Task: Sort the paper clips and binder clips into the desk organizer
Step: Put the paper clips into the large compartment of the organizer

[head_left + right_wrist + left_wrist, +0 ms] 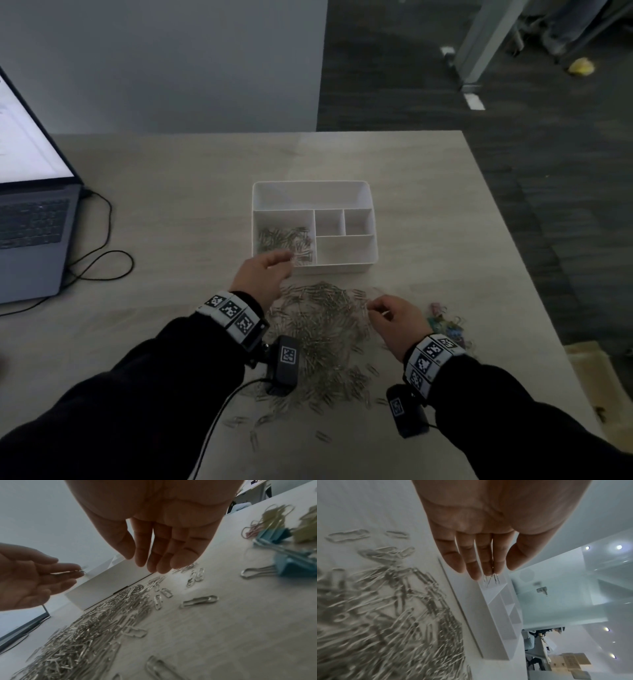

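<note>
Head view: left hand [262, 277] pinches paper clips [493, 578] over the organizer [342, 269]; right hand [394, 322] hangs slack, its grip empty.

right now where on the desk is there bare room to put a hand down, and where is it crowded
Bare desk lies left of the desk organizer, between it and the laptop with its cable, also behind and right of the organizer. Crowded: the paper clip pile in front of it, and the binder clips beside the right hand.
</note>
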Available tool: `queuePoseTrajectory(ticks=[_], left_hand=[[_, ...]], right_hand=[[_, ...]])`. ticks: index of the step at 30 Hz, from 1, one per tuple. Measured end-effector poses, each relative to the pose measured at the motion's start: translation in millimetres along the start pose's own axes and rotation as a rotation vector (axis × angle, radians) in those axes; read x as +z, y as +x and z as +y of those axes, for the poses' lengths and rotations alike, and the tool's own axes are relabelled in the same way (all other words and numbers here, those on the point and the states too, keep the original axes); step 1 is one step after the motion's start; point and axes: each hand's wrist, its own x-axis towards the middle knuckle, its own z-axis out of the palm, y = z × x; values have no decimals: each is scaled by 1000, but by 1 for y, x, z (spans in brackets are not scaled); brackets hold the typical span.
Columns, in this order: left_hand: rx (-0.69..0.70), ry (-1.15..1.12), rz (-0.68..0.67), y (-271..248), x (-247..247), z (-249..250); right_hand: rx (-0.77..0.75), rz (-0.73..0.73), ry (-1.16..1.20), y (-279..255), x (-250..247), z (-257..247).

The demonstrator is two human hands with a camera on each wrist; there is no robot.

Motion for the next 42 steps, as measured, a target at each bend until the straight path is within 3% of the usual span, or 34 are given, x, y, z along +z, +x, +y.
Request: queuePoseTrajectory(ticks=[6,11,14,16,20,23,25,29,33,36,42], left_hand=[[45,101,-17,0,-11,4],[96,707,-50,-10,-22,-43],[26,1027,-67,-13,-33,-75],[56,1123,-148,-20,-36,-89],[211,1078,-349,-34,-35,-96],[248,1052,-239,-41,-44,-95],[166,1110,-184,-49,-59,-90],[-148,1354,-352,-64,-78,-82],[-207,1456,-435,-77,-74,-96],[-162,1403,-429,-84,-62,-104],[2,1105,-294,-98,-26,-108]], right_hand=[[72,11,-73,0,-7,8],[222,-91,-186,3,-4,9],[162,-157,-287,-1,5,4],[34,-205,-326,-8,17,-1],[-211,-395,-425,-22,34,-6],[-240,-374,-433,-24,30,-6],[-205,-390,-481,-26,25,-7],[-228,-521,-723,-33,22,-5],[-152,-584,-782,-41,28,-1],[-120,-586,-694,-51,36,1],[-113,-431,-403,-58,59,-12]])
